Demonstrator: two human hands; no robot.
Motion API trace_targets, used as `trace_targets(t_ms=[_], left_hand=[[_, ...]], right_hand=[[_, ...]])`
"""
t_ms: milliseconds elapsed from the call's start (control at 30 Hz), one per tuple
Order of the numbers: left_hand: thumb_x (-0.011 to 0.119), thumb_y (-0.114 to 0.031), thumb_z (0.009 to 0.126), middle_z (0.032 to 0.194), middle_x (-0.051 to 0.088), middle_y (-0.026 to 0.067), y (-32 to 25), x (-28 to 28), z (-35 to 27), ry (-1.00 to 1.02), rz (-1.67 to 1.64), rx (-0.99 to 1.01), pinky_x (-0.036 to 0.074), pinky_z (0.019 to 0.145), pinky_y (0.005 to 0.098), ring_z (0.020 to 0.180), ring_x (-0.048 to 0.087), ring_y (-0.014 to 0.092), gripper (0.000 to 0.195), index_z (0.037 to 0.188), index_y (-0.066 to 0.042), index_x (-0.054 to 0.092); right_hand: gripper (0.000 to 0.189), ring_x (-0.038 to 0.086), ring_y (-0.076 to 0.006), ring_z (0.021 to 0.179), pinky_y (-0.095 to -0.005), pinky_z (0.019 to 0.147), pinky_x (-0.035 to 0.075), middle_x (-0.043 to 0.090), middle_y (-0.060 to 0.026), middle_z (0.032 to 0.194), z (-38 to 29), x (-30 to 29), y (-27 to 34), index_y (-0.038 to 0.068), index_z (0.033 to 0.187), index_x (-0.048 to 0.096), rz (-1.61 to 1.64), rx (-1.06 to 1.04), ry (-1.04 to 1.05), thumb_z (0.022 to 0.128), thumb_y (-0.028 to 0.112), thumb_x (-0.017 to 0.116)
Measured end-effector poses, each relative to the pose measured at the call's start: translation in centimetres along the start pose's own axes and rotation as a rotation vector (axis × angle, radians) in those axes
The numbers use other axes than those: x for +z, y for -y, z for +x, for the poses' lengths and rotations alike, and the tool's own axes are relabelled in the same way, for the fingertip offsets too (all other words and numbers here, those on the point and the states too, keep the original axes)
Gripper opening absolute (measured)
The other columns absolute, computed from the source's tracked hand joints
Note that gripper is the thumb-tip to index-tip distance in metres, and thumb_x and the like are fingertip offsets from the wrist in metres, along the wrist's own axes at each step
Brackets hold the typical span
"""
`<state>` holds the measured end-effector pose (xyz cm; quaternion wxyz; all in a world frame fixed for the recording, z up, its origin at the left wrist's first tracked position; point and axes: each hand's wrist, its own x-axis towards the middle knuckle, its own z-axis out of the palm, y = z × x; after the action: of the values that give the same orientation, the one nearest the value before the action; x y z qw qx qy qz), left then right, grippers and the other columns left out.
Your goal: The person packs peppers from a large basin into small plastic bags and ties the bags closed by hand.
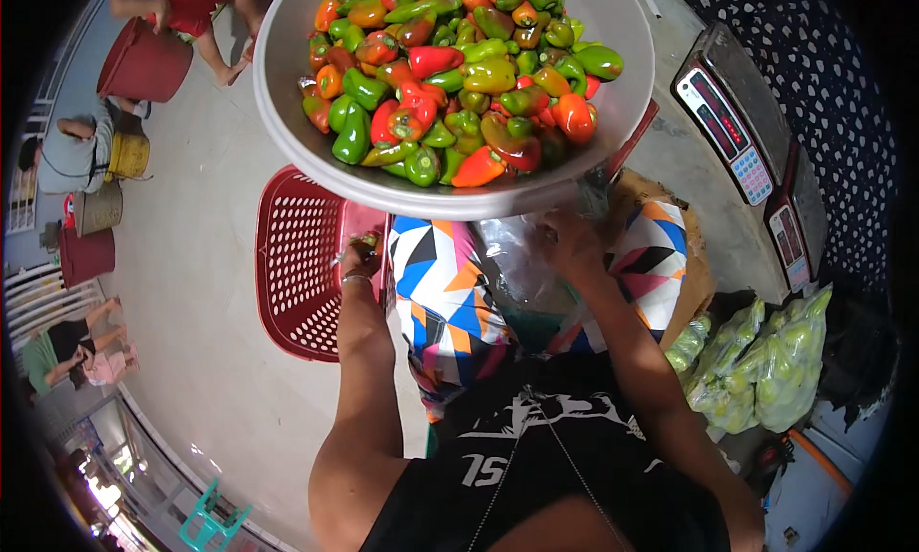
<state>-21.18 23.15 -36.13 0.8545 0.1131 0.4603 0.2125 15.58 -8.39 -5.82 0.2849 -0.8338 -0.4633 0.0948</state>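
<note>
A wide metal-grey basin (276, 114) stands before me, heaped with green, red and orange peppers (459, 71). Left of my knees is a red perforated plastic basket (287, 265). My left hand (361, 257) is inside it at its right side, with a small dark greenish piece at the fingers, probably a pepper. Below the basin's edge, over my lap, my right hand (574, 243) has curled fingers beside a clear plastic bag (513, 257); whether it grips the bag is hard to tell.
Two digital scales (725, 128) (790, 243) stand at the right, above filled clear bags of green produce (786, 365). A brown sack or carton (696, 279) is by my right knee. Across the floor are red tubs (147, 60), a yellow bucket (129, 155), several people and a green plastic chair (214, 520).
</note>
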Motion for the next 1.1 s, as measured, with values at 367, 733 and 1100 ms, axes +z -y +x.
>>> trace_targets(t_ms=[367,733,1100], left_hand=[[0.048,-0.006,0.092,0.093,0.068,0.0140,-0.7,2.9,-0.4,-0.240,1.128,0.351,0.055,0.072,0.0362,0.081,0.066,0.027,0.020,0.100,-0.001,0.066],[0.067,-0.016,0.095,0.121,0.065,0.0096,3.8,37.8,-35.4,0.420,0.880,0.491,0.049,0.095,0.0288,0.109,0.060,0.014,0.048,0.136,0.003,0.052],[0.069,-0.014,0.095,0.078,0.062,-0.0035,7.4,43.9,-34.4,0.326,0.700,0.686,0.041,0.064,0.0206,0.070,0.053,0.003,0.014,0.099,0.000,0.066]], right_hand=[[0.023,0.066,-0.0190,0.081,-0.0345,0.073,0.053,0.071,-0.0117,0.088,-0.3,-9.6,2.5,0.000,0.105,0.070,0.310,0.543,0.063,0.089,0.017,0.069],[0.019,0.057,-0.0106,0.092,-0.0268,0.084,0.045,0.063,-0.0042,0.107,-4.0,-14.6,4.2,0.008,0.090,0.049,1.105,0.319,0.045,0.087,0.003,0.067],[0.038,0.062,-0.0218,0.105,-0.0363,0.093,0.048,0.064,-0.0139,0.118,-7.6,-15.9,7.4,0.004,0.098,0.056,0.449,0.031,-0.143,0.073,0.008,0.084]])
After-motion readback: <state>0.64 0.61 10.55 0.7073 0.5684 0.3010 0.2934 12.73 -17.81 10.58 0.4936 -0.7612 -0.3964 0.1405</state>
